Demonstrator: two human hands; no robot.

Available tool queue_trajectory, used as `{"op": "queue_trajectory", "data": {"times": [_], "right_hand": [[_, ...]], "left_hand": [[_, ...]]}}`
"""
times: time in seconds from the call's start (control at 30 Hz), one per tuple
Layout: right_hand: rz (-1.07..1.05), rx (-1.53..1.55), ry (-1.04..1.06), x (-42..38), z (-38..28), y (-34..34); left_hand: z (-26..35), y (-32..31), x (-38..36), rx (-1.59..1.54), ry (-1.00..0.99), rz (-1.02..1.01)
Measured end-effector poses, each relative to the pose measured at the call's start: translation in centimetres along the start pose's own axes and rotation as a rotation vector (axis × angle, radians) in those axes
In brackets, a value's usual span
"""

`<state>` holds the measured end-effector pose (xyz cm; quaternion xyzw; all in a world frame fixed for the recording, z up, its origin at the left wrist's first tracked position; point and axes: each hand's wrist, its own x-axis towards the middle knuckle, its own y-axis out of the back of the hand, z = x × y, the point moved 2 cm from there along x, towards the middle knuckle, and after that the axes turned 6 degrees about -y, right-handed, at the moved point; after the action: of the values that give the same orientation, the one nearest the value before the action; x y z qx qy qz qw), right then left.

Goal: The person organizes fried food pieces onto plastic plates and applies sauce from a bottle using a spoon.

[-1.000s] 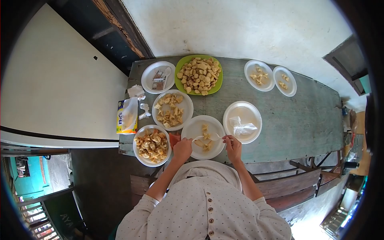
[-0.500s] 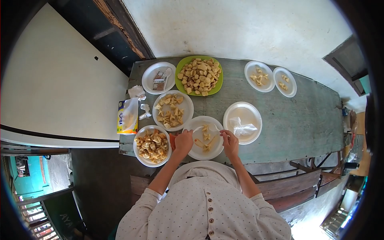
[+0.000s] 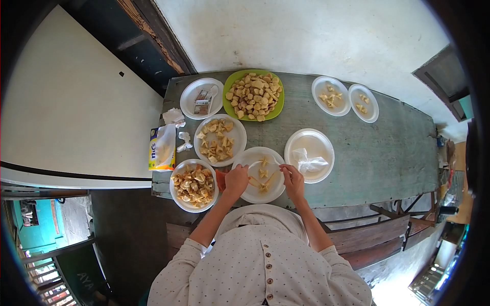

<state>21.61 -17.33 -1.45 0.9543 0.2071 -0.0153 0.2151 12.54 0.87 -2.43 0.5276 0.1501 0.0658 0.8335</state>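
Observation:
A white plate (image 3: 245, 191) in front of me holds several small pale-yellow folded snack pieces (image 3: 264, 173), some star-shaped. At its left rim my left hand (image 3: 236, 180) is closed; a thin white utensil (image 3: 253, 164) sticks out from its fingers, and something orange (image 3: 220, 179) shows beside the hand. Over the right rim my right hand (image 3: 292, 181) pinches another thin white utensil (image 3: 277, 161) that points in over the plate. The kind of utensil is too small to tell.
Fried pieces fill a green plate (image 3: 279, 113) at the back. Left stand plates of folded snacks (image 3: 240, 133) and browner snacks (image 3: 173, 196), a plate with banknotes (image 3: 203, 105), and a tissue pack (image 3: 162, 148). Right are a tissue-holding plate (image 3: 326, 140) and two small plates (image 3: 331, 80).
Both hands stay at the plate's sides with only slight movement. The upper snack pieces look slightly shifted, one now spread in a clearer star shape.

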Motion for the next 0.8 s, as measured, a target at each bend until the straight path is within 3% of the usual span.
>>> {"op": "queue_trajectory", "data": {"times": [0.37, 0.53, 0.67, 0.73, 0.8], "right_hand": [[-0.106, -0.077, -0.067, 0.5, -1.5, -0.1], [-0.053, -0.098, 0.055, 0.8, -1.4, -0.2], [-0.045, -0.065, -0.043, 0.4, -1.8, 0.9], [0.054, -0.066, 0.094, 0.1, -1.4, 1.3], [0.038, -0.05, 0.054, -0.3, -1.0, 1.3]], "left_hand": [[0.5, 0.3, -0.2, -0.038, 0.01, 0.003], [0.3, 0.1, -0.2, -0.045, 0.011, -0.001], [0.1, 0.8, -0.4, 0.009, -0.004, 0.075], [-0.2, 1.0, -0.4, 0.005, 0.018, 0.108], [-0.7, 0.6, -0.2, 0.021, 0.035, 0.114]]}}
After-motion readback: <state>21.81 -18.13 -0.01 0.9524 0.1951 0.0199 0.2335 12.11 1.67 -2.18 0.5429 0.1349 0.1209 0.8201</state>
